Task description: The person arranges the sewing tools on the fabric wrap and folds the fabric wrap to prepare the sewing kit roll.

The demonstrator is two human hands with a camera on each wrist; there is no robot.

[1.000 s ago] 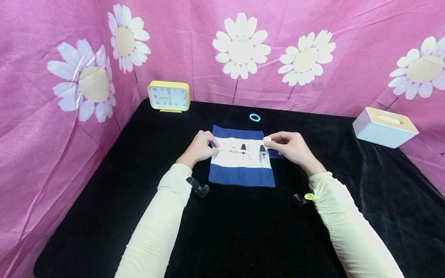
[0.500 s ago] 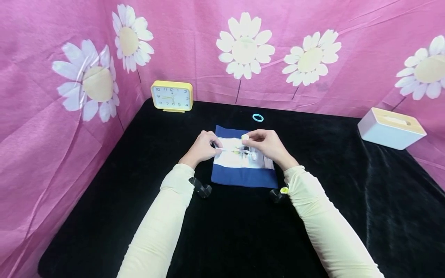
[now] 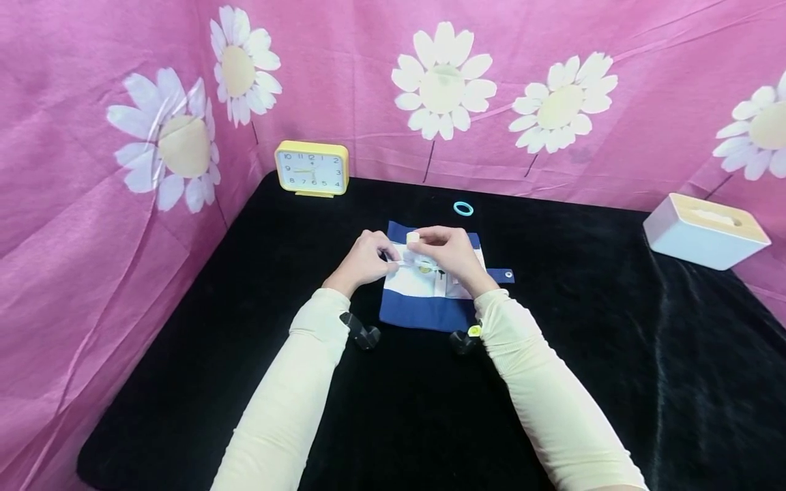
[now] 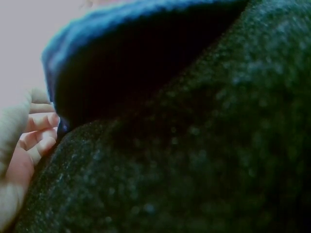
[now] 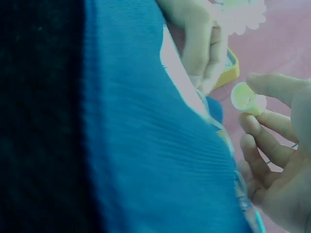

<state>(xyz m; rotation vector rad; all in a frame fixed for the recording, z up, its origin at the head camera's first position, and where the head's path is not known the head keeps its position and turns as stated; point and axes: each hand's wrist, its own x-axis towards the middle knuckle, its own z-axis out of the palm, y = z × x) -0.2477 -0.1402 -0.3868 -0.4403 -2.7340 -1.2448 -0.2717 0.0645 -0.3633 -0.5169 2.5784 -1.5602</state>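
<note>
On the dark table lies an unrolled blue and white cloth pouch (image 3: 424, 311); small items are tucked across its white middle, partly behind my right hand. At the pouch's left side, my left hand (image 3: 364, 259) pinches the end of a thin white elastic band (image 3: 406, 263) stretched across it. My right hand (image 3: 451, 252) holds a small pale yellow spool (image 5: 245, 98) between thumb and fingertips, above the pouch and close to the left hand. The left wrist view shows the left fingers (image 4: 43, 138) at the edge of the blue cloth, their tips partly hidden.
A yellow alarm clock (image 3: 312, 168) stands at the back left. Behind the pouch lies a light blue ring (image 3: 463, 209). A white tissue box (image 3: 700, 235) with a wooden top sits at the right. The pouch's snap strap (image 3: 500, 275) sticks out to its right.
My right hand has carried the spool leftward over the pouch, from its right edge to near my left hand. The left hand keeps its place at the band.
</note>
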